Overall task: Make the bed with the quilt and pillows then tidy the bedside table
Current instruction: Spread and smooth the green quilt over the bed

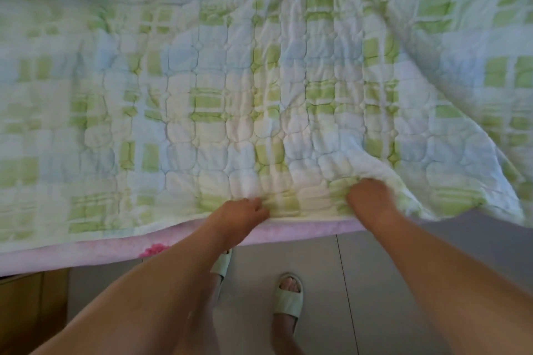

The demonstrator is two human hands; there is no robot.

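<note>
A quilted quilt (219, 89) in white, green and pale blue checks covers most of the bed. Its near edge lies along the bed's side, over a pink sheet (302, 229). My left hand (239, 215) pinches the quilt's near edge. My right hand (370, 196) is closed on a bunched fold of the quilt just to the right, lifting it slightly. At the right, the quilt folds over itself along a diagonal ridge (409, 46) and hangs off the bed's corner. No pillows or bedside table are in sight.
I stand on a grey tiled floor (375, 268) in pale green slippers (288, 295), close against the bed's side. A wooden piece of furniture (28, 308) sits at the lower left, below the pink sheet.
</note>
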